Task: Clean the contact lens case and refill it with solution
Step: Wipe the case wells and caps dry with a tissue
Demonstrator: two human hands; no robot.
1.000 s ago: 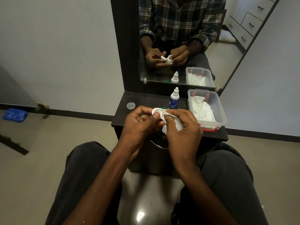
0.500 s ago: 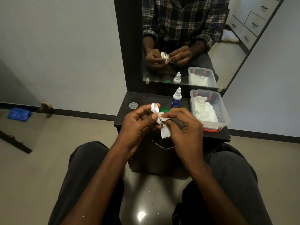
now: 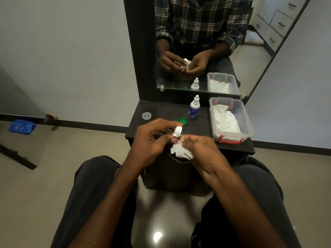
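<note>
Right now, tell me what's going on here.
A seated person is wiping a white lens case with a tissue. The left hand grips the case; the right hand holds the tissue against it. On the shelf stand the solution bottle, a green cap and a tissue box.

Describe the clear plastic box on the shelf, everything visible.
The clear plastic box is a rectangular, see-through tub with rounded corners and no lid on it. A red clip handle sits at its near end, another red one at the far end. It stands flat at the right end of the dark shelf, right of the dropper bottle. Crumpled white tissue fills it. No hand touches it.
</note>
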